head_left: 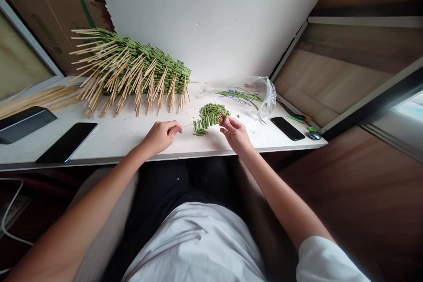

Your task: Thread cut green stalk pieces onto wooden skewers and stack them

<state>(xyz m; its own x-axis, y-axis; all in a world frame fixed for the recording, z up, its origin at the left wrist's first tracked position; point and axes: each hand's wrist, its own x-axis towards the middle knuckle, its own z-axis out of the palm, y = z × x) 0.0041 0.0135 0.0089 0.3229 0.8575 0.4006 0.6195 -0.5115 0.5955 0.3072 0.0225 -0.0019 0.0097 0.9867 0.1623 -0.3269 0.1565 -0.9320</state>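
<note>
My left hand (164, 135) is closed in a pinch on the end of a thin bamboo skewer (188, 125), which points right. Short cut green bean pieces (207, 121) stand side by side in a row along the skewer. At the row's far end, my right hand (234, 131) pinches a green bean piece (224, 116) between thumb and fingers. A small heap of cut green beans (213, 108) lies on the white table just behind the row. Back left is a big stack of bean skewers (142, 64), their bare stick ends pointing left and toward me.
Loose bamboo sticks (42, 98) lie at far left, near a dark phone (68, 142) and a dark wedge-shaped object (26, 122). A clear plastic bag (269, 92) with long green beans (243, 95) sits back right. Another phone (287, 128) and a computer mouse (314, 135) are at right.
</note>
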